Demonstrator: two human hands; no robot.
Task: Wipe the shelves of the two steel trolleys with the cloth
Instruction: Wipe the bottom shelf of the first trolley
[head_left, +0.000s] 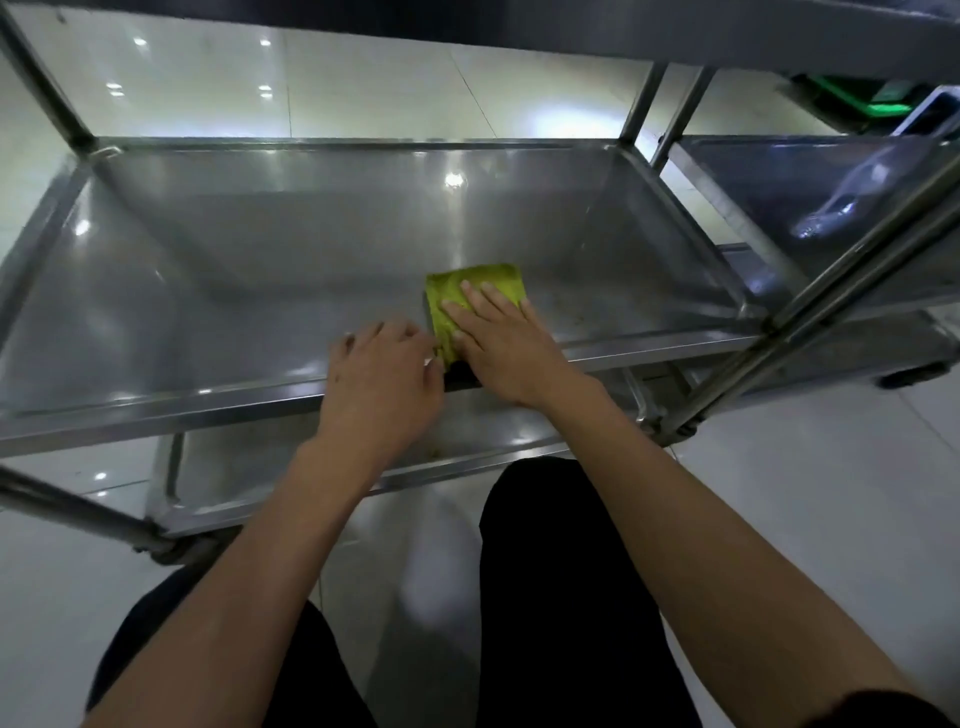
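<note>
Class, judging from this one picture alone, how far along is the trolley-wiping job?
Done: cannot be judged; no shelf shows a clear wiped patch. In hand: the right hand presses the green cloth flat on the middle shelf, left hand beside it. Left: the lower shelf and second trolley.

Glossy pale tiled floor with thin grout lines, mirrored ceiling-light spots, green-lit object far right

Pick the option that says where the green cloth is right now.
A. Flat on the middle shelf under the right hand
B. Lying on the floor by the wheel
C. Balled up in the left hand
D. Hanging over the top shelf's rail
A: the green cloth lies flat on the middle shelf with the right hand pressed on it, while the left hand rests beside it at the front rim.
</note>
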